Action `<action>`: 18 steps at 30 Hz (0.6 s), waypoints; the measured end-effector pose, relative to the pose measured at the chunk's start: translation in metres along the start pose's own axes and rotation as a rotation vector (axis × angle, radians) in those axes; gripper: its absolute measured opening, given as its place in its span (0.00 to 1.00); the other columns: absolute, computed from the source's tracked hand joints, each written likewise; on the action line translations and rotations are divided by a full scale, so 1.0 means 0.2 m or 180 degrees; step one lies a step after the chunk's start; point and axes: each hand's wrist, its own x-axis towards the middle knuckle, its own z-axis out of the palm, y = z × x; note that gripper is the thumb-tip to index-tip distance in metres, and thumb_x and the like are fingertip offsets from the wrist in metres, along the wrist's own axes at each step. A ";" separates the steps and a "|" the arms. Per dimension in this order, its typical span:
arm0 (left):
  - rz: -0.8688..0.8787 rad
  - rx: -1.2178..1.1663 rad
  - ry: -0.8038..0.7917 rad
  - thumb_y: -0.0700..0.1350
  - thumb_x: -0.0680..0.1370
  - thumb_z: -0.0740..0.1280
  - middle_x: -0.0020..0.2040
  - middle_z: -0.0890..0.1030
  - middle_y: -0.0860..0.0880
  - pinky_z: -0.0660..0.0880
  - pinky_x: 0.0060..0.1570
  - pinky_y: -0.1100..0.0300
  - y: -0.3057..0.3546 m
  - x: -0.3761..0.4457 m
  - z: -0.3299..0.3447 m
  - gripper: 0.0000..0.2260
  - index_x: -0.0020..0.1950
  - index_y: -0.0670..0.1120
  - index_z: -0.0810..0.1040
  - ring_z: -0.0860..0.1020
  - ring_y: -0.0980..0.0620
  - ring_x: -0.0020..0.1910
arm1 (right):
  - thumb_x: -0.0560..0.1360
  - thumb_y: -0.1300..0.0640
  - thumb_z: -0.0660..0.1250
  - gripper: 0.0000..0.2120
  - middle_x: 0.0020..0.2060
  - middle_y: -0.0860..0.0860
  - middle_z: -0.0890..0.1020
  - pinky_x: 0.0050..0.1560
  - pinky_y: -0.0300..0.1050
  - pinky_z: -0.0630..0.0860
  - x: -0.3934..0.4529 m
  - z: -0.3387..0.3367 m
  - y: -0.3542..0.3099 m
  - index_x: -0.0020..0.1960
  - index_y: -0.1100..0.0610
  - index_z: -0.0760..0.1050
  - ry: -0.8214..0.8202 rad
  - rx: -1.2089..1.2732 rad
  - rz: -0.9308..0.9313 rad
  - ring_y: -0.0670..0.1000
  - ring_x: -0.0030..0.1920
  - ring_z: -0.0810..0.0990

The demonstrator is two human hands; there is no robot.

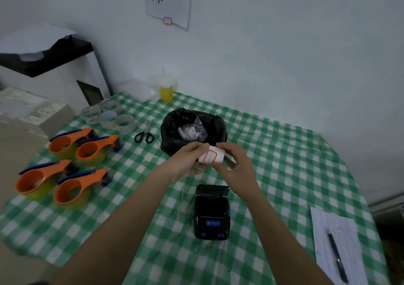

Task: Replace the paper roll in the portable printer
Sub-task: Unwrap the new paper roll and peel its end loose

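we judge the step in hand as readying the fresh roll: we hold the small white roll of red-bordered paper labels (211, 156) in the air between both hands, above the green-and-white checked tablecloth (284, 164) and just in front of the black bag-lined bin (172, 127). our left hand (188, 161) closes on its left end, our right hand (235, 166) pinches the right end. the small black portable printer (211, 215) sits nearer us, well below the hands, lid flipped open. next we likely need to free the leading label, then lower the roll into the open bay.
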 end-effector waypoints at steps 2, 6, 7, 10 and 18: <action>0.0134 -0.0039 0.0089 0.53 0.77 0.63 0.48 0.80 0.48 0.78 0.44 0.59 0.00 -0.01 0.01 0.09 0.52 0.50 0.74 0.80 0.50 0.44 | 0.71 0.61 0.71 0.13 0.52 0.50 0.75 0.54 0.28 0.70 0.00 0.00 -0.01 0.55 0.55 0.77 0.0184 -0.0649 -0.0396 0.41 0.53 0.74; 0.0260 -0.0163 0.0136 0.52 0.76 0.64 0.50 0.79 0.45 0.79 0.50 0.56 -0.02 -0.02 0.04 0.10 0.53 0.47 0.73 0.80 0.46 0.48 | 0.71 0.60 0.71 0.07 0.45 0.52 0.81 0.52 0.24 0.65 0.02 0.00 -0.05 0.49 0.57 0.82 0.0581 -0.1390 -0.0899 0.45 0.48 0.74; 0.0291 -0.0197 0.0146 0.52 0.76 0.64 0.49 0.79 0.45 0.79 0.51 0.56 -0.02 -0.03 0.04 0.10 0.52 0.47 0.73 0.80 0.46 0.48 | 0.71 0.61 0.71 0.06 0.45 0.52 0.81 0.53 0.23 0.65 0.02 0.00 -0.05 0.48 0.58 0.82 0.0555 -0.1410 -0.0897 0.45 0.48 0.74; 0.0480 -0.0126 0.0228 0.52 0.76 0.66 0.47 0.78 0.46 0.79 0.54 0.54 -0.02 -0.04 0.03 0.09 0.51 0.48 0.74 0.81 0.48 0.46 | 0.72 0.60 0.70 0.06 0.45 0.50 0.82 0.52 0.21 0.63 0.02 -0.01 -0.08 0.48 0.56 0.81 0.0378 -0.1359 -0.0695 0.46 0.48 0.75; 0.0648 -0.0047 0.0427 0.52 0.76 0.65 0.44 0.77 0.47 0.80 0.48 0.59 0.01 -0.06 0.04 0.10 0.52 0.47 0.74 0.80 0.50 0.43 | 0.74 0.59 0.68 0.07 0.46 0.48 0.81 0.50 0.24 0.66 0.03 0.00 -0.13 0.51 0.55 0.79 0.0348 -0.1227 -0.0530 0.43 0.47 0.74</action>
